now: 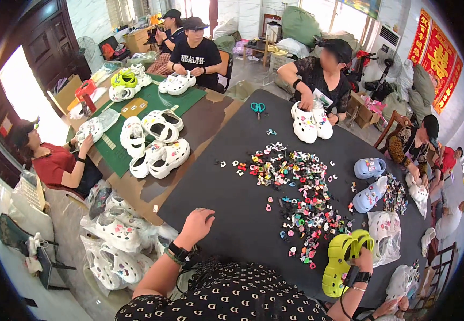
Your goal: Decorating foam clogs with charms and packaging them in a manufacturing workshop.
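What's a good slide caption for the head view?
Right hand on lime clogs beside scattered shoe charms; left hand over tabletop.

Wearing a short-sleeved black top point(216, 297) with a repeating pale letter-style print, plus a chunky black wristband point(179, 251) on the left, another black band point(362, 276) and slim light bracelet point(357, 289) on the right, and a thin dark cable point(342, 304).

Free tabletop point(216, 184) beyond the left hand point(197, 226) — loose charms point(289, 172) block rightward.

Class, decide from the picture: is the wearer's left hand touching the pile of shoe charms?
Apart: the head view shows black tabletop plainly between the left hand and the pile of shoe charms.
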Available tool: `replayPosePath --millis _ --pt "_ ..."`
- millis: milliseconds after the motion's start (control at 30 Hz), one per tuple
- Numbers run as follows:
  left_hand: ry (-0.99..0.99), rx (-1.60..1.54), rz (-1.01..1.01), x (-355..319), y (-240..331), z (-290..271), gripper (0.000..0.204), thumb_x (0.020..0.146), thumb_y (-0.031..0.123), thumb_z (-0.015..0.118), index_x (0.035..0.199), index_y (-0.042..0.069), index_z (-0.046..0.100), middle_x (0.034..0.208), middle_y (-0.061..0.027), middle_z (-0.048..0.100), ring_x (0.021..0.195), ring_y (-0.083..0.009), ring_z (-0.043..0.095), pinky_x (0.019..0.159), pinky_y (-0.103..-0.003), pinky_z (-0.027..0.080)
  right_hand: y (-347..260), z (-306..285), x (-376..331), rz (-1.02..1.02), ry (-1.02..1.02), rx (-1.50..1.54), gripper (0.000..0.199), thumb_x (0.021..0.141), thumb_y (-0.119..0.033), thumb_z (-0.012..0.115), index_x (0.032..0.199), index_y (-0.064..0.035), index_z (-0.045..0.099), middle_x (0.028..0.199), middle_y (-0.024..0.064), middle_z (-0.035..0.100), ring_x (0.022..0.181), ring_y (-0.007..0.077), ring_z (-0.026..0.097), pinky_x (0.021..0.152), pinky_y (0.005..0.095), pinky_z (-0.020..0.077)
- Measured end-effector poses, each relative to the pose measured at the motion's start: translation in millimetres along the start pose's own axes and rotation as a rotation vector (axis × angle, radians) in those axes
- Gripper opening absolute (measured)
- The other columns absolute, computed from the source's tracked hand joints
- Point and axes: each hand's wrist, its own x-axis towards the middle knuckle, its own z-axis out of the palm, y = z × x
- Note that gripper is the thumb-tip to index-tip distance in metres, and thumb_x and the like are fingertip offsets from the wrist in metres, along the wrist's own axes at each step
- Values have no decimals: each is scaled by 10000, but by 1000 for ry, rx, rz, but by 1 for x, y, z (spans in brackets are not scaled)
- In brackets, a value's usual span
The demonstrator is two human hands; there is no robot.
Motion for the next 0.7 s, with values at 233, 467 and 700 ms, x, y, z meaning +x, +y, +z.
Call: replayPosePath --millis 233,467,700 --pt "33 -69 73 9 15 -11 186 820 106 631 983 26 668 954 -142 668 911 -332 616 824 -408 491 -192 -4 13 -584 78 -224 358 601 -86 732 944 -56 636 855 155 569 872 375 574 749 466 466" --pt "130 -92 75 -7 21 -36 184 829 104 641 993 30 677 942 -145 677 807 -315 634 737 -382 505 -372 59 -9 -1132 -52 -248 187 764 -89 541 911 -56 653 818 129 573 811 315 586 706 423 482" --pt "207 -120 -28 -23 9 -56 158 823 81 651 967 29 690 908 -153 687 802 -305 657 726 -359 512 -445 151 -39 -1222 16 -277 129 752 -127 556 720 -66 666 775 123 587 764 271 577 648 391 443"
